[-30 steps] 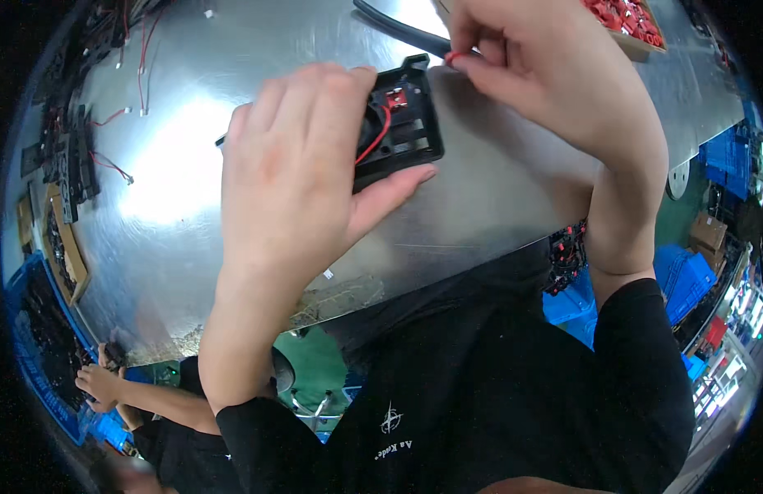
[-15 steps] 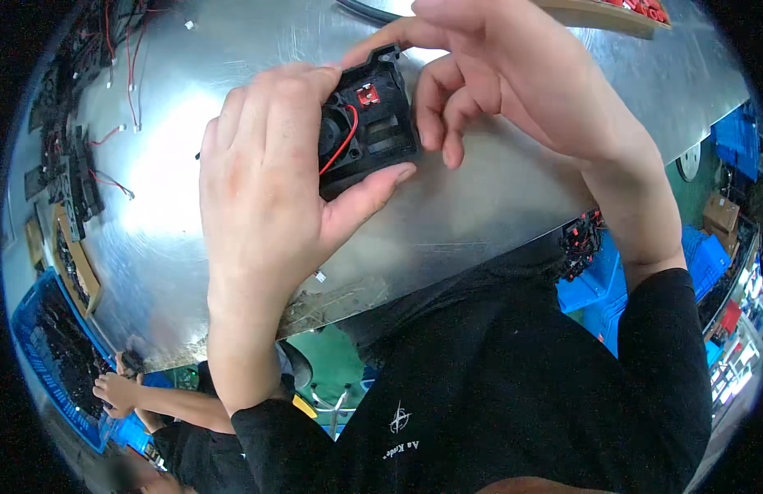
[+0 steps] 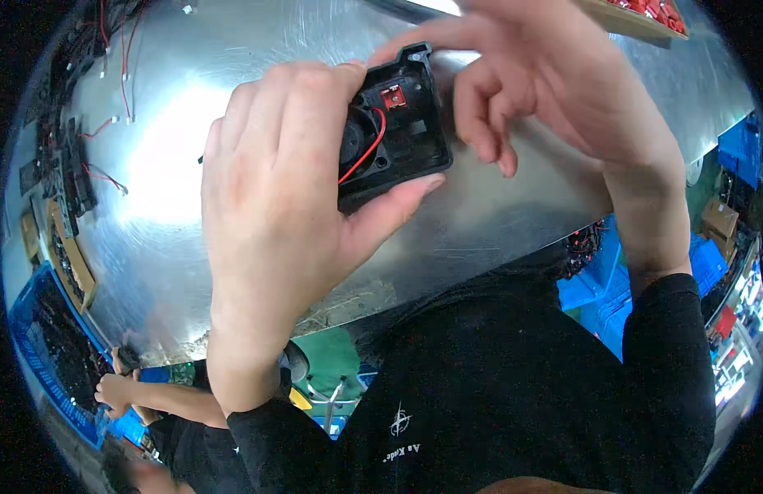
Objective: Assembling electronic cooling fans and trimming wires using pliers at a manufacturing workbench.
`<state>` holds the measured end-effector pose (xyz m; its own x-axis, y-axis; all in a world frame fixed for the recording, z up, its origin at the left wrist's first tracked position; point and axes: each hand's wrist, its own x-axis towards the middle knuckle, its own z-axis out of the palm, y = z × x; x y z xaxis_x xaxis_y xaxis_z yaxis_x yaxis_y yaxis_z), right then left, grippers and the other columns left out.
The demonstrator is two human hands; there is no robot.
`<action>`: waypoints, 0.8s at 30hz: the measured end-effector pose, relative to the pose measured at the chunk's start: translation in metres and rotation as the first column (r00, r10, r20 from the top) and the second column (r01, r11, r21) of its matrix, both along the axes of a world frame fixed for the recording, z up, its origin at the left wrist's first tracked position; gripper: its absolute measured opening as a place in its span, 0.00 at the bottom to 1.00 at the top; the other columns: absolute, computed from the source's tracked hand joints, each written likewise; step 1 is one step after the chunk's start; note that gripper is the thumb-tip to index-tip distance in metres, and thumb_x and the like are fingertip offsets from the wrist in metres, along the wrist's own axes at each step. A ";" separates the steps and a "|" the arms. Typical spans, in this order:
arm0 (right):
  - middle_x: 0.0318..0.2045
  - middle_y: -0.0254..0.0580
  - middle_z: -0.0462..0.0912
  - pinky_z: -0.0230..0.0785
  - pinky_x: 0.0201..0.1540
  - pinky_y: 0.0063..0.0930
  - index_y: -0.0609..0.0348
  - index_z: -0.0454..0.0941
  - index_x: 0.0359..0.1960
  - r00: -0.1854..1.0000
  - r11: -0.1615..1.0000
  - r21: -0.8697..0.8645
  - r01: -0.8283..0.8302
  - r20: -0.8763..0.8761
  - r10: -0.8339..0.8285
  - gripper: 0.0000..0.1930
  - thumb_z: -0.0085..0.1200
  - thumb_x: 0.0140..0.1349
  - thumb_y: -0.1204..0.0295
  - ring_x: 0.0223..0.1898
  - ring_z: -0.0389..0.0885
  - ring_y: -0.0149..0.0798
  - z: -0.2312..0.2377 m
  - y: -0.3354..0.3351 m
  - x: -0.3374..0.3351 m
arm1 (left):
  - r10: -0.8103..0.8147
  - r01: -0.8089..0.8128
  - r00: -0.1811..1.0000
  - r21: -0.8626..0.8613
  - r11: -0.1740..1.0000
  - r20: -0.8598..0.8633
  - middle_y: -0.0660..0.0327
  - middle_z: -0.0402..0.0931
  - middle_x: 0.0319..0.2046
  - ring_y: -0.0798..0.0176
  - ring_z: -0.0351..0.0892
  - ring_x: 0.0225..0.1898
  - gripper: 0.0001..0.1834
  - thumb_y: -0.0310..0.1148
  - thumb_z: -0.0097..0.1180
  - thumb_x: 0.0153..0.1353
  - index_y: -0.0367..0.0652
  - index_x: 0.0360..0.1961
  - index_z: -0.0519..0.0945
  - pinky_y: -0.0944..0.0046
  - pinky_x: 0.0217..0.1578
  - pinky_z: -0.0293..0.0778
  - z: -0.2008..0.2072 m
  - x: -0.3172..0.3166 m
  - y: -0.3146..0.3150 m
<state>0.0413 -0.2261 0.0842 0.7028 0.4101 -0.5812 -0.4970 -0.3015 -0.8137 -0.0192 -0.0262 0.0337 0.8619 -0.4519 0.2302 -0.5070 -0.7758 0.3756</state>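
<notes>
My left hand (image 3: 274,173) grips a black plastic housing (image 3: 410,148), with its thumb along the near edge and its fingers over the left side. Inside the housing lie a round black fan-like part (image 3: 354,142), partly covered by my fingers, a red wire (image 3: 376,143) and a small red connector (image 3: 393,97). Just right of the housing is my right hand (image 3: 546,90), its fingers apart and some loosely curled. One blurred finger of it stretches to the housing's far edge; whether it touches is unclear. Nothing shows in that hand.
Black parts with red wires (image 3: 68,169) lie along the metal table's (image 3: 464,222) left side. A box of red pieces (image 3: 645,16) stands far right. Blue crates (image 3: 591,288) are beside me. At lower left, a co-worker's hand (image 3: 114,393) is by a blue basket (image 3: 48,354).
My left hand has shifted the housing a little to the right. My right hand has also moved right, its finger still stretched toward the housing's far edge.
</notes>
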 end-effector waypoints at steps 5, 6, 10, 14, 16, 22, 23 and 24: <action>0.47 0.59 0.81 0.69 0.25 0.19 0.65 0.43 0.80 0.950 0.974 -0.047 0.221 0.235 -0.204 0.44 0.42 0.77 0.45 0.22 0.77 0.29 0.014 0.002 -0.005 | -0.001 0.001 1.000 -0.006 1.000 0.018 0.49 0.81 0.46 0.44 0.81 0.46 0.37 0.48 0.78 0.48 0.35 0.53 0.77 0.52 0.49 0.77 -0.001 0.002 -0.003; 0.46 0.59 0.81 0.69 0.25 0.19 0.66 0.46 0.80 0.947 0.973 -0.059 0.223 0.250 -0.202 0.43 0.43 0.76 0.47 0.22 0.76 0.28 0.014 0.001 -0.004 | -0.002 0.003 1.000 -0.004 1.000 0.017 0.49 0.81 0.46 0.44 0.81 0.46 0.37 0.48 0.78 0.48 0.35 0.53 0.77 0.52 0.49 0.77 -0.001 0.001 -0.005; 0.38 0.46 0.83 0.68 0.25 0.22 0.68 0.66 0.66 0.873 0.993 -0.046 0.112 0.482 -0.076 0.29 0.52 0.73 0.58 0.22 0.75 0.27 -0.036 -0.014 0.007 | 0.131 -0.134 0.989 0.044 0.990 0.066 0.49 0.80 0.44 0.45 0.80 0.45 0.35 0.47 0.77 0.51 0.36 0.53 0.78 0.53 0.49 0.76 -0.004 -0.006 -0.002; 0.23 0.37 0.81 0.70 0.27 0.26 0.64 0.79 0.40 0.755 0.804 -0.589 -0.087 0.488 0.439 0.13 0.61 0.68 0.64 0.23 0.80 0.33 0.009 -0.031 0.008 | 0.150 -0.153 0.986 0.036 0.988 0.077 0.49 0.80 0.42 0.45 0.80 0.44 0.34 0.48 0.75 0.54 0.37 0.54 0.78 0.53 0.48 0.76 -0.002 -0.001 -0.008; 0.23 0.43 0.83 0.74 0.30 0.32 0.61 0.79 0.33 0.733 0.521 -0.815 -0.252 0.191 0.653 0.12 0.63 0.65 0.65 0.26 0.86 0.41 0.021 -0.031 0.006 | 0.162 -0.165 0.984 0.035 0.986 0.076 0.49 0.80 0.42 0.45 0.80 0.44 0.34 0.48 0.75 0.55 0.37 0.55 0.78 0.53 0.48 0.76 0.000 -0.003 -0.008; 0.26 0.49 0.84 0.77 0.37 0.44 0.59 0.79 0.34 0.629 0.541 -0.810 -0.229 0.301 0.717 0.09 0.60 0.64 0.66 0.32 0.85 0.54 0.009 -0.030 -0.008 | 0.146 -0.154 0.985 0.081 0.985 0.091 0.49 0.80 0.42 0.45 0.80 0.43 0.34 0.50 0.73 0.56 0.37 0.55 0.77 0.52 0.48 0.76 0.000 -0.005 -0.007; 0.28 0.50 0.85 0.77 0.38 0.45 0.59 0.78 0.33 0.613 0.529 -0.807 -0.263 0.284 0.738 0.09 0.59 0.64 0.66 0.33 0.85 0.56 0.014 -0.027 -0.009 | 0.140 -0.149 0.986 0.087 0.985 0.094 0.49 0.80 0.42 0.45 0.80 0.44 0.34 0.51 0.73 0.56 0.37 0.55 0.77 0.52 0.48 0.76 -0.001 -0.005 -0.007; 0.28 0.50 0.85 0.77 0.38 0.45 0.59 0.78 0.33 0.615 0.527 -0.810 -0.257 0.283 0.736 0.09 0.59 0.64 0.66 0.33 0.85 0.56 0.011 -0.028 -0.010 | 0.134 -0.143 0.986 0.094 0.985 0.098 0.49 0.80 0.42 0.45 0.80 0.44 0.34 0.51 0.73 0.57 0.37 0.55 0.77 0.52 0.47 0.75 -0.001 -0.005 -0.007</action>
